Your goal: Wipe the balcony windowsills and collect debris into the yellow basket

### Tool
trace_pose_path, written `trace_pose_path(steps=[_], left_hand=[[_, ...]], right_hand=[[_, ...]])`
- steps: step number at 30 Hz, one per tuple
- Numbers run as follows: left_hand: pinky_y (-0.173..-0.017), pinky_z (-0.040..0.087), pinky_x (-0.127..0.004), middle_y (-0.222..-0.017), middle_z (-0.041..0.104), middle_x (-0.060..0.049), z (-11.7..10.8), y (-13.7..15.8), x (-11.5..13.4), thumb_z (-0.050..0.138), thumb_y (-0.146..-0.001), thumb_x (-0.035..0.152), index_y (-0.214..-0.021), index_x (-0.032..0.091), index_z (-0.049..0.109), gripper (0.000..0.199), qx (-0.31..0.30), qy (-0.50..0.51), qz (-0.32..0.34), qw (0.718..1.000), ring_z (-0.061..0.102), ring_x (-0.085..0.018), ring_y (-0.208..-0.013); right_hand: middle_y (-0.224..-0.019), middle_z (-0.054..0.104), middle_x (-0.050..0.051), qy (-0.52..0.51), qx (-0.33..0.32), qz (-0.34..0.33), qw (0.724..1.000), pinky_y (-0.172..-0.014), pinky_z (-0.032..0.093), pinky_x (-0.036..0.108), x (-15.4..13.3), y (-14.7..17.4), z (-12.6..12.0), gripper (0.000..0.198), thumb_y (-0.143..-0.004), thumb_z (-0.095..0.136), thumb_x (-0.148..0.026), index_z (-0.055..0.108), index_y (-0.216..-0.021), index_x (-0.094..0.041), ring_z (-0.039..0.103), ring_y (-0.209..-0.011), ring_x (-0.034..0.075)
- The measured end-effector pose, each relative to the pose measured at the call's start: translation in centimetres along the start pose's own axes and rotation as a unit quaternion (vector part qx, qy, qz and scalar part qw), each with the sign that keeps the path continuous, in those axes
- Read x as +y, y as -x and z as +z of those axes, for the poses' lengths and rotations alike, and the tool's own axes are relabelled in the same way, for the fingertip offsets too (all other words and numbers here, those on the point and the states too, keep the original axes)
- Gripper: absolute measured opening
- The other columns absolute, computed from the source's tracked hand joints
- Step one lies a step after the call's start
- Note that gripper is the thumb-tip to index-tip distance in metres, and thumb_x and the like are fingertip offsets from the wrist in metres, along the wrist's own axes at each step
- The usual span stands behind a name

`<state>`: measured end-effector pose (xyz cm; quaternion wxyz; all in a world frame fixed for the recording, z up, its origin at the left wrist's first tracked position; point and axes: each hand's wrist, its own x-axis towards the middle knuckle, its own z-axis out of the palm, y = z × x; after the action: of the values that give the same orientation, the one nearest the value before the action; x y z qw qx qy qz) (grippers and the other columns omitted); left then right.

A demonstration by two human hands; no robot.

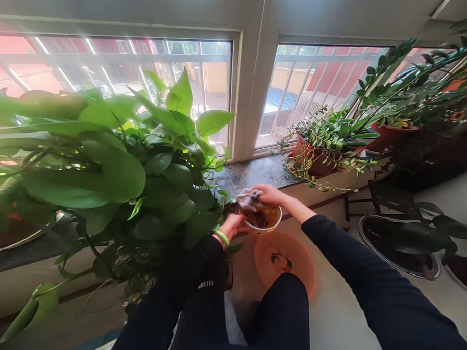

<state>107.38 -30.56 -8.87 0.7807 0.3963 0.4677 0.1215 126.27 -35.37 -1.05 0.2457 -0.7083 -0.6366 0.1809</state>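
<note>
My left hand (235, 224), with a pale green bangle at the wrist, is closed on the left rim of a small bowl (274, 217). The bowl is tilted and has dark bits inside. A crumpled whitish cloth (246, 199) is pinched in my right hand (270, 194) at the bowl's far rim, beside the window sill (262, 173). Directly below, an orange basin (266, 248) stands on the floor with a printed picture in its bottom.
A large leafy plant (114, 169) crowds my left side. Potted plants (320, 151) line the sill on the right. On the floor at right stands a round dark pot (397, 246) with a silvery rim. Barred windows (314, 85) are behind the sill.
</note>
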Motion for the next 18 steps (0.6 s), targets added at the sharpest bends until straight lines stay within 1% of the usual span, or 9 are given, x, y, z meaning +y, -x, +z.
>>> trace_pose_path(steps=[2,4,5,7,9,11,14,16,18], left_hand=[[-0.069,0.062,-0.031,-0.071,0.06,-0.003,-0.2,0.2,0.1,0.063,-0.078,0.0,-0.078,0.011,0.06,0.011,0.004,-0.004,0.007,1.0,0.063,-0.015,-0.066],[-0.07,0.062,-0.031,-0.069,0.058,-0.001,-0.3,0.3,0.2,0.061,-0.079,0.001,-0.076,0.012,0.058,0.013,0.01,-0.007,0.012,1.0,0.062,-0.014,-0.065],[-0.07,0.062,-0.031,-0.068,0.057,-0.001,-0.3,0.4,0.2,0.061,-0.079,0.001,-0.075,0.013,0.057,0.013,0.013,-0.009,0.013,1.0,0.061,-0.014,-0.065],[-0.069,0.062,-0.03,-0.066,0.055,0.0,-0.2,0.5,0.3,0.062,-0.078,0.0,-0.074,0.013,0.056,0.015,0.018,-0.012,0.011,1.0,0.062,-0.015,-0.065],[-0.067,0.061,-0.03,-0.065,0.054,0.001,-0.2,0.6,0.4,0.065,-0.075,0.0,-0.074,0.014,0.056,0.016,0.02,-0.015,0.007,1.0,0.063,-0.015,-0.064],[-0.065,0.061,-0.03,-0.066,0.056,0.0,-0.2,0.7,0.5,0.065,-0.075,-0.001,-0.073,0.013,0.056,0.017,0.017,-0.016,0.003,1.0,0.063,-0.016,-0.062],[-0.064,0.061,-0.031,-0.07,0.062,-0.003,-0.5,0.7,0.5,0.064,-0.075,-0.001,-0.075,0.012,0.058,0.015,0.004,-0.014,0.002,1.0,0.065,-0.016,-0.062],[-0.064,0.062,-0.031,-0.073,0.065,-0.004,-0.9,0.5,0.5,0.065,-0.074,-0.001,-0.077,0.012,0.06,0.014,-0.004,-0.012,0.0,1.0,0.066,-0.016,-0.064],[-0.064,0.062,-0.032,-0.074,0.067,-0.005,-1.2,0.2,0.5,0.066,-0.073,0.0,-0.078,0.012,0.061,0.014,-0.006,-0.012,-0.005,1.0,0.067,-0.017,-0.063]], right_hand=[[-0.087,0.075,0.0,-0.025,0.001,0.035,0.999,-0.078,0.05,0.025,0.2,-0.2,-1.9,0.027,-0.073,0.056,-0.016,0.075,-0.092,-0.021,0.066,-0.084,0.018],[-0.088,0.075,0.001,-0.029,0.08,0.091,0.992,-0.076,0.05,0.026,0.8,-1.1,-3.8,0.028,-0.075,0.056,-0.02,0.074,-0.096,-0.02,0.065,-0.084,0.019],[-0.092,0.075,0.003,-0.021,0.138,0.129,0.982,-0.078,0.051,0.028,1.3,-1.6,-4.5,0.029,-0.076,0.056,-0.022,0.073,-0.1,-0.02,0.066,-0.086,0.02],[-0.101,0.075,0.009,0.014,0.242,0.215,0.946,-0.083,0.051,0.032,2.5,-2.8,-5.3,0.032,-0.081,0.055,-0.027,0.071,-0.107,-0.017,0.067,-0.093,0.024],[-0.111,0.072,0.017,0.052,0.299,0.279,0.911,-0.091,0.05,0.037,3.8,-3.7,-4.9,0.035,-0.085,0.053,-0.03,0.07,-0.11,-0.013,0.066,-0.103,0.028],[-0.121,0.066,0.024,0.074,0.317,0.303,0.896,-0.099,0.047,0.042,5.2,-4.5,-3.7,0.037,-0.086,0.054,-0.031,0.068,-0.113,-0.009,0.062,-0.114,0.031],[-0.126,0.062,0.025,0.087,0.318,0.302,0.895,-0.107,0.041,0.047,7.1,-6.3,-1.8,0.036,-0.086,0.055,-0.028,0.067,-0.115,-0.01,0.056,-0.124,0.034],[-0.125,0.063,0.023,0.091,0.305,0.289,0.903,-0.108,0.04,0.047,8.0,-8.5,-1.3,0.032,-0.088,0.054,-0.025,0.068,-0.113,-0.012,0.056,-0.125,0.032],[-0.122,0.066,0.018,0.086,0.274,0.26,0.922,-0.106,0.041,0.043,8.5,-11.3,-1.2,0.028,-0.088,0.053,-0.022,0.07,-0.108,-0.015,0.058,-0.122,0.029]])
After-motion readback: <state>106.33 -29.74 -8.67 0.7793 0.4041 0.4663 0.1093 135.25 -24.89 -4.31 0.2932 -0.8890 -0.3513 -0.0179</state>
